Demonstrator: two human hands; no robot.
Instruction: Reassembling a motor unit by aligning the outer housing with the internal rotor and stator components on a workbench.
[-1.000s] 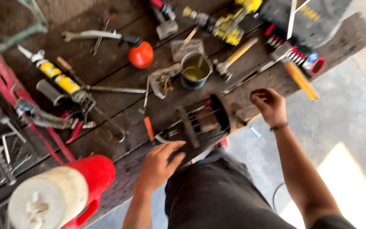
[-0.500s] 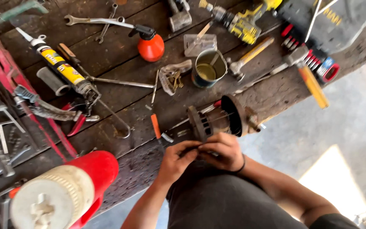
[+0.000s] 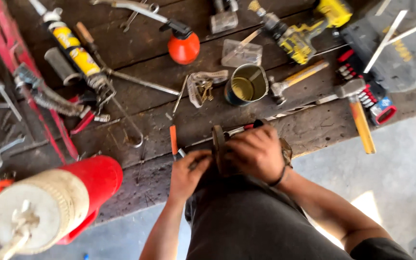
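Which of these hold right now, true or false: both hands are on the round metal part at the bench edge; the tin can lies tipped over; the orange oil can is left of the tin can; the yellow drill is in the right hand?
1. Both hands are on the round metal part at the bench edge. True: the right hand covers it, and the left hand meets it from the side.
2. The tin can lies tipped over. False: it stands upright, mouth open.
3. The orange oil can is left of the tin can. True.
4. The yellow drill is in the right hand. False: it lies on the bench, far from both hands.
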